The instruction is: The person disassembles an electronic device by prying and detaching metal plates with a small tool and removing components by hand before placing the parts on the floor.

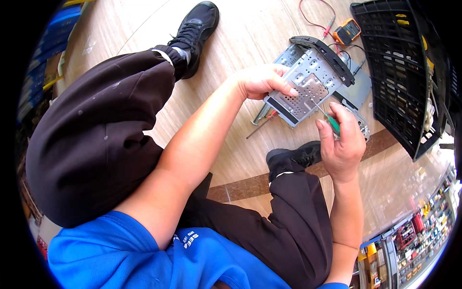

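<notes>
Metal chassis: silvery and boxy, its flat face dotted with round holes, with a duller, finely perforated patch (315, 86) near the middle; the chassis (301, 76) is out ahead of the seated person, low between the two shoes.
Its trim: a curved black bezel (332, 60) across the far end, a dark strip (283, 111) along the near edge.
Left hand: the hand (268, 83) is closed on the chassis's left side, thumb pressed flat on top.
Right hand: fingers and thumb pinched round a green-handled screwdriver (332, 124); the hand (345, 144) points its shaft at the perforated patch, though I can't tell if the tip touches.
Just beside: a grey metal plate (357, 91) to the right, partly under the bezel end.
Farther out: an orange-edged multimeter (347, 32) with a red lead (315, 22), then a big black slatted plastic piece (397, 72).
Underneath: pale streaked floor (236, 127).
</notes>
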